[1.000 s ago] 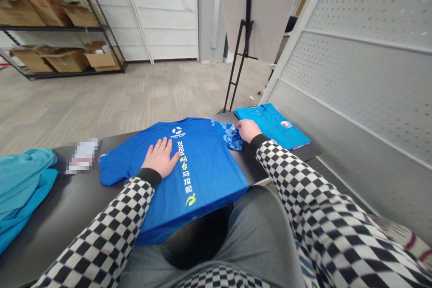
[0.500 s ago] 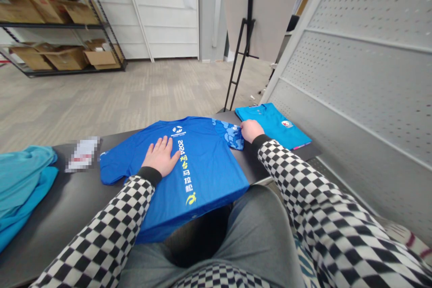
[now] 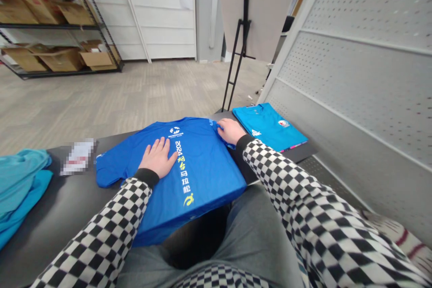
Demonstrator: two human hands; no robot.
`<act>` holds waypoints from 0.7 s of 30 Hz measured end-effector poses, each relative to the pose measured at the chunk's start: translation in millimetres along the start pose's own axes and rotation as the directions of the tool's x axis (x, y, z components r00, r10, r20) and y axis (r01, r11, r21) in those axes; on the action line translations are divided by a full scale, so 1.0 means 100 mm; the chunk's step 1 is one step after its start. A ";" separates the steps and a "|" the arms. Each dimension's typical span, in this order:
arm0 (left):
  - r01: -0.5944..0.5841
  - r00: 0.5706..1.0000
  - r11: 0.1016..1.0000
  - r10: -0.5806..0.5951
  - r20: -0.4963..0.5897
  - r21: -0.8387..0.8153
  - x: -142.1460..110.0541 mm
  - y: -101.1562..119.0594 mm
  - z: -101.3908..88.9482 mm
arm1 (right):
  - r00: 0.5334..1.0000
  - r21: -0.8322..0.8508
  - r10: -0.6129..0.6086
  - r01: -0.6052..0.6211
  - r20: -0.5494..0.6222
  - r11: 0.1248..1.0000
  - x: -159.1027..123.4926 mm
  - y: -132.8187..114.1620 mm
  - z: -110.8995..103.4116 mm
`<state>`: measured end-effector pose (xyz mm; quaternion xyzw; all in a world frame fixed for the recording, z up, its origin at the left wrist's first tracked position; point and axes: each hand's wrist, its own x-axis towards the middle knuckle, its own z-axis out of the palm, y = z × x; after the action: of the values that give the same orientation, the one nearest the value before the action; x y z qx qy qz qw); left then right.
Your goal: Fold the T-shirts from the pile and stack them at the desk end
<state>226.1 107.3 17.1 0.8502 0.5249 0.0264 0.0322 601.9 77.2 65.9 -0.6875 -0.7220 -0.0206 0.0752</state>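
Two bare hands rest on a blue T-shirt point(image 3: 205, 175) in my head-camera feed, and that shirt lies across the middle of a black-topped bench point(image 3: 64, 198), its lower hem spilling over the near edge toward the grey trousers point(image 3: 253, 234) of the person I am watching. The left hand point(image 3: 158, 157) is open, palm down with the fingers spread beside the printed "2024" lettering, pressing flat; I take that as a way of pinning the cloth so it cannot slide. The right hand point(image 3: 230, 130) is curled, its fingers closed on the shirt's far right edge near the shoulder, where the cloth looks turned inward. The sleeve there is hidden, so I cannot tell how it lies. That grip seems placed to keep the fold in line. Just beyond, at the far right corner, a folded turquoise shirt point(image 3: 270, 128) lies flat, set apart. Loose teal garments point(image 3: 20, 184) bunch at the left edge, near a pixelated patch point(image 3: 78, 156) I cannot read. Behind, cardboard boxes point(image 3: 60, 60) fill a wire shelf point(image 3: 60, 27), and a perforated panel point(image 3: 357, 94) closes off the right.
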 end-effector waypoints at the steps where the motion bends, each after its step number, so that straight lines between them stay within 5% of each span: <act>1: 0.002 1.000 1.000 -0.002 0.004 0.001 0.00 0.00 -0.01 | 1.000 0.020 -0.010 0.010 0.015 1.000 0.02 -0.05 0.03; 8: -0.003 1.000 1.000 0.003 0.005 -0.001 -0.01 0.02 -0.01 | 0.977 0.066 0.030 -0.045 0.210 0.997 0.06 -0.14 0.24; 13: -0.004 1.000 1.000 0.004 0.012 -0.021 0.01 0.01 0.01 | 0.963 0.058 0.036 -0.053 0.269 0.997 0.08 -0.12 0.19; 21: 0.000 1.000 0.999 0.001 0.014 -0.032 -0.01 0.04 -0.03 | 0.995 0.017 -0.059 0.058 0.085 0.998 0.18 -0.39 0.04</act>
<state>229.3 104.5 20.1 0.8499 0.5239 0.0290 0.0496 561.7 93.5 67.6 -0.6657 -0.7446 0.0117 0.0486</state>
